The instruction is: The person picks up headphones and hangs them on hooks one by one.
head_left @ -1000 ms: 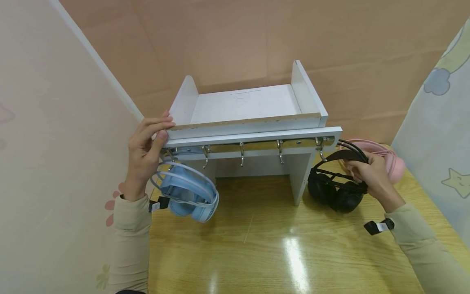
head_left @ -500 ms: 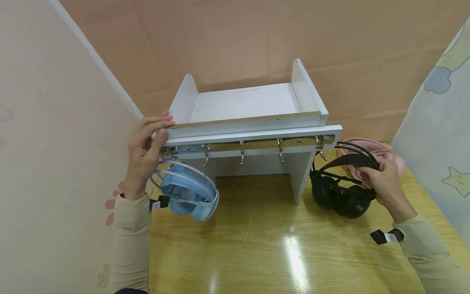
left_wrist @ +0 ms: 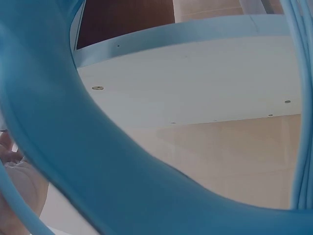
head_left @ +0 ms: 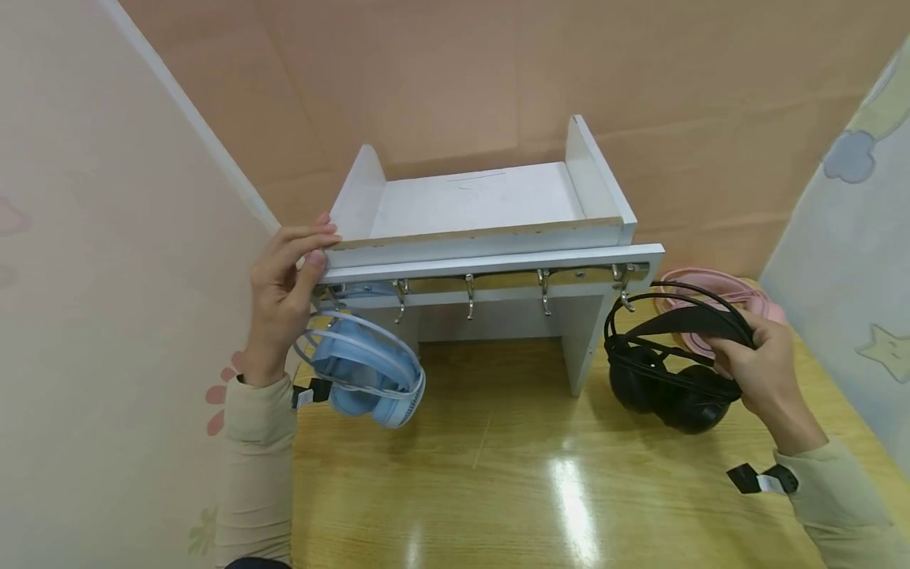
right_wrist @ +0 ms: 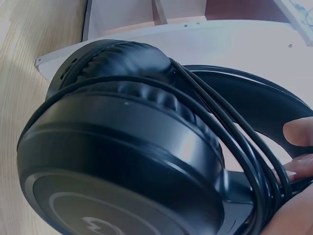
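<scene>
In the head view, the white rack (head_left: 498, 259) stands on the wood-grain counter (head_left: 498, 498) and carries a row of metal hooks along its front rail. The left hand (head_left: 280, 292) rests on the rack's left end: its fingers lie nearly straight over the shelf edge, with the thumb spread apart against the front rail. The blue headphones (head_left: 373, 359) hang at the leftmost hook (head_left: 330, 297), just below this hand. The right hand (head_left: 764, 359) pinches the headband of the black headphones (head_left: 686, 407), fingers closed on it; both earcups hang below the band, to the right of the rack. The band's wire loops lie near the rightmost hook (head_left: 626, 292); contact cannot be determined. The pink headphones (head_left: 768, 307) lie on the counter behind the right hand, partly hidden by it. In the left wrist view, the blue headband crosses the foreground, blue cords run along the right edge, and a white board with screws shows beyond; part of the hand appears at lower left, finger position unclear. In the right wrist view, the black earcups fill the centre, a cord passes across them, and the fingers hold the band and bundled cords at the right edge.
</scene>
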The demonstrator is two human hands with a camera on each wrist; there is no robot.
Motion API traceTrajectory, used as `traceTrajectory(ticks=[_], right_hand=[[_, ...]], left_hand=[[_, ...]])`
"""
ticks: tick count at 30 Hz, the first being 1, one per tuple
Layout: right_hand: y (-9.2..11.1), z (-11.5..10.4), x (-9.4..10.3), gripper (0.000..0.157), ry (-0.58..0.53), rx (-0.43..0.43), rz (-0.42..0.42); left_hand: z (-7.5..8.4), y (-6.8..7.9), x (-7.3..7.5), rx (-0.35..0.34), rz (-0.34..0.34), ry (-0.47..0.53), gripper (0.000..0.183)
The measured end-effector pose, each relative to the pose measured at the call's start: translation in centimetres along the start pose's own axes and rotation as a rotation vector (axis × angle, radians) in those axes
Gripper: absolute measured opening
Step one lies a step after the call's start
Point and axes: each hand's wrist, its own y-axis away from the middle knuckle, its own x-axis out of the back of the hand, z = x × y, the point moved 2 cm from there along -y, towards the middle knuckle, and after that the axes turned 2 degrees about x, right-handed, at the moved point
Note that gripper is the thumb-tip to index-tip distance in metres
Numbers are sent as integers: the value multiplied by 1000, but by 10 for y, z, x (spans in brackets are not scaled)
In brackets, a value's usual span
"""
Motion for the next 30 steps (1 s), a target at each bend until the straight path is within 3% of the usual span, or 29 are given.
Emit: traceTrajectory(ticks=[6, 12, 19, 25, 30], right_hand=[[10, -11, -2, 32, -4, 51, 6], [19, -24, -5, 41, 11, 91, 19], [28, -34, -8, 39, -28, 142, 29], [34, -41, -9, 38, 33, 133, 50], [38, -46, -11, 39, 44, 161, 8]], left_hand=[[-2, -3, -5, -12, -9, 16, 21], [-2, -4, -7, 1, -7, 2, 20], [-2, -5, -8, 6, 0, 3, 20], [-3, -3, -6, 8, 6, -7, 20], [-4, -4, -5, 7, -1, -18, 20]])
